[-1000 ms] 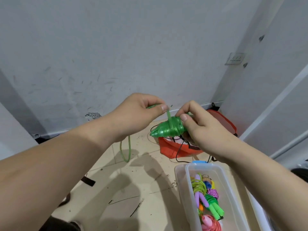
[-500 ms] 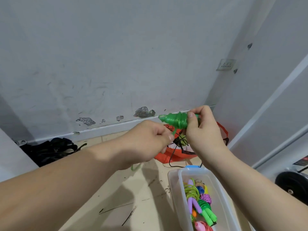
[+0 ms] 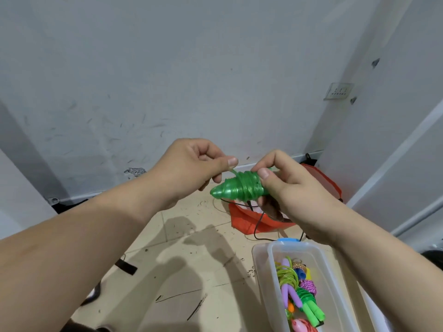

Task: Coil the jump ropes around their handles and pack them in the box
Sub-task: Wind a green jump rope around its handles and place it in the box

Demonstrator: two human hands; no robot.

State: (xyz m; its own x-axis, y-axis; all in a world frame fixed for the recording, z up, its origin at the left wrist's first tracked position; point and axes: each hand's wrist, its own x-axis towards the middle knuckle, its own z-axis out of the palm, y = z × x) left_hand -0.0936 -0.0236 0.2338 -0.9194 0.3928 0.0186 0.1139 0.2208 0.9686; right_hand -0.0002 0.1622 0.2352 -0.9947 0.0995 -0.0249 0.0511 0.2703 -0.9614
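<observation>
The right end of the glossy green jump rope bundle (image 3: pixel 236 188), translucent cord wound thick round its handles, is hidden inside my right hand (image 3: pixel 297 190), so I cannot see how far the handles run. The fingers under it are in shadow and hard to make out. My left hand (image 3: pixel 189 164) covers all but a short run of the free green cord end (image 3: pixel 233 172), and I cannot tell whether more hangs behind it. The clear plastic box (image 3: pixel 269 257) at lower right is cut off by the bottom edge.

The bundle is held in the air between both hands, its tapered tip pointing left just below the left fingers, above a crumpled orange-red cloth bag (image 3: pixel 244 220) on the tiled floor.

My left thumb and forefinger are closed tight, pinching the cord end, with the other fingers curled in. The right fingers wrap the bundle's end, thumb (image 3: pixel 263 174) pressed on the coils. Inside the box lie wound ropes of yellow-green, purple, pink and green (image 3: pixel 303 295).
</observation>
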